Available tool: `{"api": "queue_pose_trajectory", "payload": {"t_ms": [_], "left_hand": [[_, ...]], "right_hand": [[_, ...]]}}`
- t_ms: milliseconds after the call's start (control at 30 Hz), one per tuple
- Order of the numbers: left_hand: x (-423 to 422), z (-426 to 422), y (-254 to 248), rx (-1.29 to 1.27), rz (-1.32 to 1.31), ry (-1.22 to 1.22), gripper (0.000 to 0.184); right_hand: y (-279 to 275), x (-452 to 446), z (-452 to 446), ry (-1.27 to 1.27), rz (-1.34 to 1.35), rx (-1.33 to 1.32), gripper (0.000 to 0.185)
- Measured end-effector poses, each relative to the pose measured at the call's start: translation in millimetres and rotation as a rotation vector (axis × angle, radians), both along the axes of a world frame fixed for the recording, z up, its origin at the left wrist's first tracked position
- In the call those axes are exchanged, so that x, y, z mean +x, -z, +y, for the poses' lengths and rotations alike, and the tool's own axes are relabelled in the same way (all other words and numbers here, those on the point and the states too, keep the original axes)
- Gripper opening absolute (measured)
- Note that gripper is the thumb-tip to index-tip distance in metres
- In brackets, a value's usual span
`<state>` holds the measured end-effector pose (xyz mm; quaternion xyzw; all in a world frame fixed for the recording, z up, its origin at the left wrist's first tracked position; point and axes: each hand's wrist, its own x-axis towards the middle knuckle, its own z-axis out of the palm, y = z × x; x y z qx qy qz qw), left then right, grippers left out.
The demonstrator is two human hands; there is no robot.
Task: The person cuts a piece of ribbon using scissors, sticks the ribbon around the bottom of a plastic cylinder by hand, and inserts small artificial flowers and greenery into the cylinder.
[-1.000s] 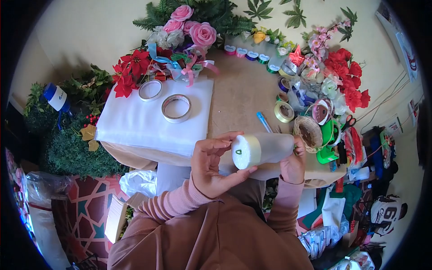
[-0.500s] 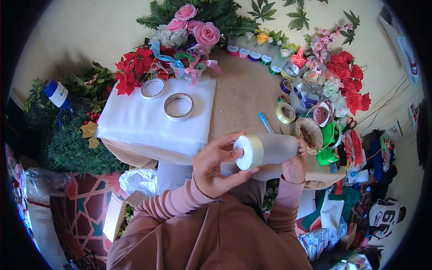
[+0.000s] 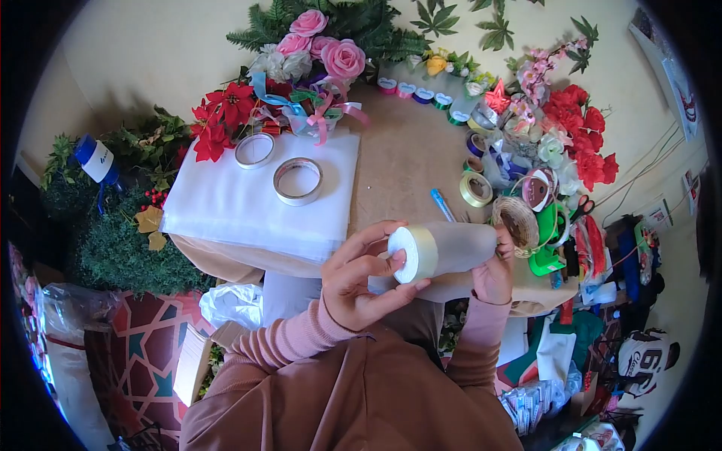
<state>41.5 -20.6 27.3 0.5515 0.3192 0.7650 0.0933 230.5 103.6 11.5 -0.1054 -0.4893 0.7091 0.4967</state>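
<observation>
My left hand [image 3: 366,276] grips a roll of pale cream sheer ribbon [image 3: 423,252], its thumb pressed at the white flat side and its fingers curled around the edge. A wide see-through length of ribbon [image 3: 466,248] stretches from the roll to the right. The fingers of my right hand [image 3: 494,272] are closed on its far end. Both hands are above the front edge of the table, and the roll is tilted with its flat side toward the left. Just behind the ribbon lies a blue marker [image 3: 442,204].
White sheets [image 3: 248,203] on the left of the table carry two tape rolls [image 3: 298,180]. To the right stand ribbon spools [image 3: 475,189], a wicker basket [image 3: 514,223], a green tape dispenser [image 3: 547,259] and scissors [image 3: 583,206]. Artificial flowers [image 3: 343,59] line the back.
The ribbon roll has turned slightly in my left hand and shifted a little to the left. My hands have stayed nearly in place.
</observation>
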Motion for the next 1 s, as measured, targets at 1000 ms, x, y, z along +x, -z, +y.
{"api": "queue_pose_trajectory", "payload": {"t_ms": [1000], "left_hand": [[-2, -6, -1, -0.118, -0.106, 0.185, 0.072]], "right_hand": [[-6, 9, 3, 0.053, -0.046, 0.041, 0.02]]}}
